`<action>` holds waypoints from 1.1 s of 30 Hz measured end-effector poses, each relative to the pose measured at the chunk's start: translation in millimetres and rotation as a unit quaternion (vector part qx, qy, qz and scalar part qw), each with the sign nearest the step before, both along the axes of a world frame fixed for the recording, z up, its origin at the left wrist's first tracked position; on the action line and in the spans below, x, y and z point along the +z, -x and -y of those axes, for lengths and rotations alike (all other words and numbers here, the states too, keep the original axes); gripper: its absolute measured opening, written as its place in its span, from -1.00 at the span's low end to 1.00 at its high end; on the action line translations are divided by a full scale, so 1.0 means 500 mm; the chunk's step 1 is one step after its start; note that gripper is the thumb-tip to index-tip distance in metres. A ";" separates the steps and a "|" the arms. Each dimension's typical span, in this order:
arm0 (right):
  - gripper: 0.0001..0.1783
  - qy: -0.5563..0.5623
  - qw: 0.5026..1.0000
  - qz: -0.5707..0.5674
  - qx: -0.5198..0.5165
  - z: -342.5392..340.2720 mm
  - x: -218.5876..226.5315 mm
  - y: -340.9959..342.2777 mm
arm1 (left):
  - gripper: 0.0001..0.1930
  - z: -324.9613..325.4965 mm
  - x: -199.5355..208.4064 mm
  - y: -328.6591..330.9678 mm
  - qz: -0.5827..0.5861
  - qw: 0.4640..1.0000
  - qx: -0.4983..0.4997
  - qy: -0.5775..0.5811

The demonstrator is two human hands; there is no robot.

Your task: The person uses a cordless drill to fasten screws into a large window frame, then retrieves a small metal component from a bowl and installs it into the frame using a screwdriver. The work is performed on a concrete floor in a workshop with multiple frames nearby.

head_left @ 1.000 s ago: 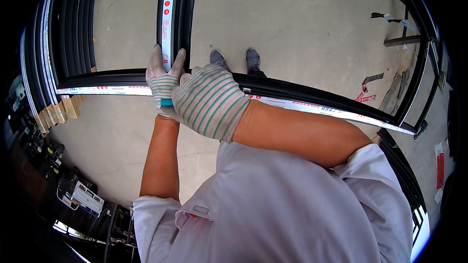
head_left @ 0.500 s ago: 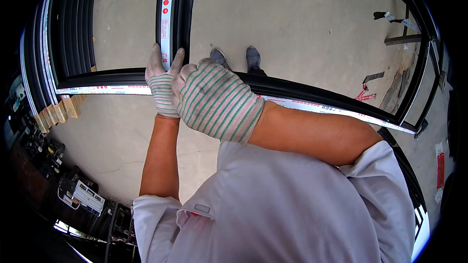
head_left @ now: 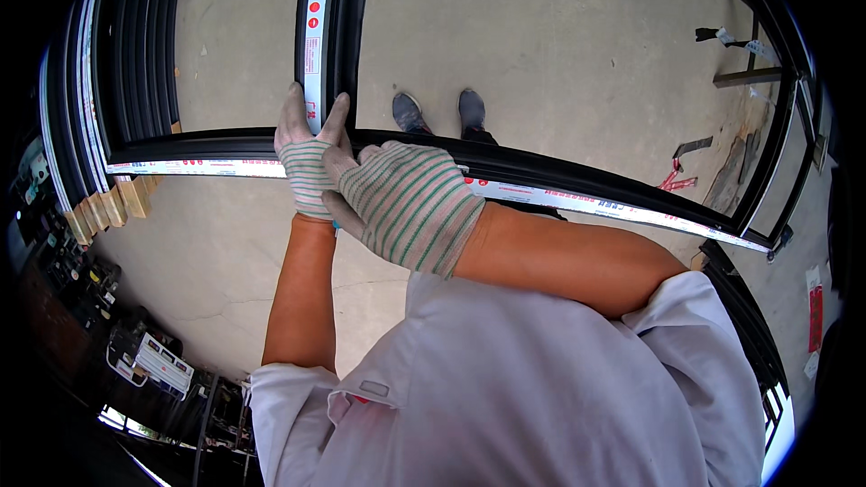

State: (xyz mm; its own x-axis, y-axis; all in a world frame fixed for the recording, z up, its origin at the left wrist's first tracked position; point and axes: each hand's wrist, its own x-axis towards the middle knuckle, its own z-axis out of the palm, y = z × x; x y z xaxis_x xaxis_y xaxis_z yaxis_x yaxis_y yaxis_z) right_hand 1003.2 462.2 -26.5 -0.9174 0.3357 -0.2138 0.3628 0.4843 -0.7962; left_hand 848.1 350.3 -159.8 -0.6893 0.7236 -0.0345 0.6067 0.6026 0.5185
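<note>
Both my hands wear knitted gloves with green and pink stripes, at the joint of a large black frame (head_left: pixel 559 167) where an upright bar (head_left: pixel 344 45) meets the crossbar. My left hand (head_left: pixel 309 151) lies over this joint, fingers stretched along the bar's film-covered face and thumb apart on its other side. Close against it, my right hand (head_left: pixel 404 203) is closed in front of the crossbar, its fingers curled. What it holds, if anything, is hidden. A small blue bit (head_left: pixel 336 228) shows beside my left wrist, too little to name.
Several black profiles (head_left: pixel 144 36) stand stacked at the left on wooden blocks (head_left: pixel 133 197). A metal stand (head_left: pixel 747 76) and a red-and-black strap-like piece (head_left: pixel 678 167) are at the right. Dark equipment and a white rack-like object (head_left: pixel 162 365) sit at the lower left.
My right hand has shifted slightly down and turned, its thumb now showing below. My left hand stays on the joint. The view has moved slightly.
</note>
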 end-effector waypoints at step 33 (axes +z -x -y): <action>-0.72 -0.336 0.929 -0.058 0.144 -0.017 -0.007 0.012 | -0.22 0.012 0.000 0.004 -0.022 0.999 -0.027 0.025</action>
